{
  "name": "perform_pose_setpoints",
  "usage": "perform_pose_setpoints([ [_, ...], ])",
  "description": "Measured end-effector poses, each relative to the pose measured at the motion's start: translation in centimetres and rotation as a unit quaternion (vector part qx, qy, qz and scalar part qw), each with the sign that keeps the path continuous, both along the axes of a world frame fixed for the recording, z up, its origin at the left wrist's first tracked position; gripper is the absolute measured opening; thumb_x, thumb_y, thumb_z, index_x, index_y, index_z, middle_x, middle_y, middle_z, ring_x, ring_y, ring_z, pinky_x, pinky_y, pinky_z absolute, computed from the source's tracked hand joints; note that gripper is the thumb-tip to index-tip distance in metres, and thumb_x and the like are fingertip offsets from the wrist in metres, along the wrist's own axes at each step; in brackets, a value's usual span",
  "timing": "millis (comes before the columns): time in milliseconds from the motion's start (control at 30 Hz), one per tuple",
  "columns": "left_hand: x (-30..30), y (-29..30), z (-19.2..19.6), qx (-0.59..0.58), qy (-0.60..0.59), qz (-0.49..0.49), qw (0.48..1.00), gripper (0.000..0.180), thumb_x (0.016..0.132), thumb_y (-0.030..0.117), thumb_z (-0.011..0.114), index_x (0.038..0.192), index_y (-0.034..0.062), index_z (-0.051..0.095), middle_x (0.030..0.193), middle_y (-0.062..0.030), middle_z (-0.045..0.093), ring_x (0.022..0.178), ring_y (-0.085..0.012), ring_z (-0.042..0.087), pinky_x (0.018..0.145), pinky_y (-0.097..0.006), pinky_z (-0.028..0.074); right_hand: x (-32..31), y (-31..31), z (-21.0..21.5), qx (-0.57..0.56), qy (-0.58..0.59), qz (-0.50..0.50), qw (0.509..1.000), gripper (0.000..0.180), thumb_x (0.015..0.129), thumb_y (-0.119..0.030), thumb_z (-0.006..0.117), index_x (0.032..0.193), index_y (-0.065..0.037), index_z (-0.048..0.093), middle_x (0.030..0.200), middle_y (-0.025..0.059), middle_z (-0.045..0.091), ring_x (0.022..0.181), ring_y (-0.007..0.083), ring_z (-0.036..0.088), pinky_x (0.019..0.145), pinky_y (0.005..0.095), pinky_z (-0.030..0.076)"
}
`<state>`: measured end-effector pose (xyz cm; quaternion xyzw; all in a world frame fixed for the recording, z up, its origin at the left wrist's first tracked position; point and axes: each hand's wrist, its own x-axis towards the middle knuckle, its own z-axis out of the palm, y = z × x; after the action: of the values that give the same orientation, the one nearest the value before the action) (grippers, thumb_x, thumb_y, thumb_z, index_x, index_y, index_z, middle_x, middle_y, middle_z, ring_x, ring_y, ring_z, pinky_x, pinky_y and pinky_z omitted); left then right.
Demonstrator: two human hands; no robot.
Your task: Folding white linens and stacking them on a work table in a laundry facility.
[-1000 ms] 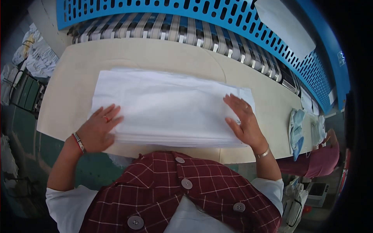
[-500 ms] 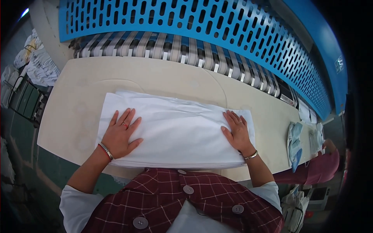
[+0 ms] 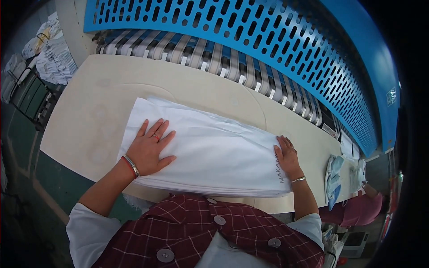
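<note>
A folded stack of white cloth (image 3: 214, 152) lies on the cream table (image 3: 85, 120) right in front of me. Its top layer has creases along the far edge, and dark lettering shows near its right end. Flat on the left part of the cloth rests my left hand (image 3: 154, 147), fingers spread, holding nothing. My right hand (image 3: 288, 156) lies at the right edge of the stack with its fingers stretched out over the edge. Part of that hand's far side is hard to make out.
Beyond the table runs a machine with pale belts (image 3: 192, 53) under a slotted blue guard (image 3: 223, 22). Crumpled bluish cloth (image 3: 334, 178) sits at the table's right end, near a person in maroon (image 3: 357, 210). Stacked white linen (image 3: 56, 60) stands at far left.
My right hand has slid outward to the cloth's right edge, uncovering the lettering. My left hand stays flat on the cloth. The whole view has tilted slightly.
</note>
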<state>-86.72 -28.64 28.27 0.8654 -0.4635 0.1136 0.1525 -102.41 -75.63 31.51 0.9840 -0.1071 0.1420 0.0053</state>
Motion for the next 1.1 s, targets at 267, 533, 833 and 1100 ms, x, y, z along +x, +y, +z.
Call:
perform_pose_setpoints([
  [267,0.1,0.0,0.7,0.005,0.032,-0.003,0.999,0.062,0.082,0.040,0.062,0.131,0.0047,0.047,0.144,-0.0194,0.033,0.137,-0.0329,0.025,0.112,-0.051,0.013,8.6,2.0,3.5,-0.049,0.001,0.064,0.997,0.034,0.086,-0.024,0.058,0.112,-0.004,0.061,0.132,0.0168,0.050,0.120,0.0310,0.048,0.099,0.0433,0.039],
  [533,1.9,-0.8,1.0,0.017,0.061,-0.002,0.998,0.065,0.079,0.038,0.065,0.131,0.0048,0.047,0.145,-0.0188,0.032,0.137,-0.0331,0.025,0.112,-0.053,0.013,25.5,3.0,0.1,-0.137,-0.005,0.181,0.974,0.027,0.080,-0.016,0.062,0.105,-0.007,0.065,0.135,0.0142,0.046,0.119,0.0305,0.048,0.098,0.0449,0.039],
  [833,2.6,-1.0,0.9,0.024,0.098,0.013,0.995,0.067,0.077,0.036,0.067,0.134,0.0071,0.044,0.147,-0.0175,0.028,0.137,-0.0323,0.026,0.111,-0.054,0.014,37.3,2.8,-5.1,-0.262,-0.057,0.143,0.953,0.025,0.084,-0.012,0.051,0.103,-0.009,0.067,0.140,0.0110,0.042,0.123,0.0251,0.045,0.101,0.0464,0.036],
  [1100,2.4,-1.4,0.5,0.020,0.077,0.011,0.997,0.069,0.077,0.033,0.068,0.136,0.0093,0.041,0.146,-0.0151,0.031,0.136,-0.0304,0.029,0.112,-0.051,0.016,35.3,3.2,-1.2,-0.219,-0.049,0.181,0.957,0.023,0.080,-0.006,0.053,0.098,-0.007,0.067,0.111,0.0091,0.059,0.104,0.0250,0.057,0.090,0.0402,0.045],
])
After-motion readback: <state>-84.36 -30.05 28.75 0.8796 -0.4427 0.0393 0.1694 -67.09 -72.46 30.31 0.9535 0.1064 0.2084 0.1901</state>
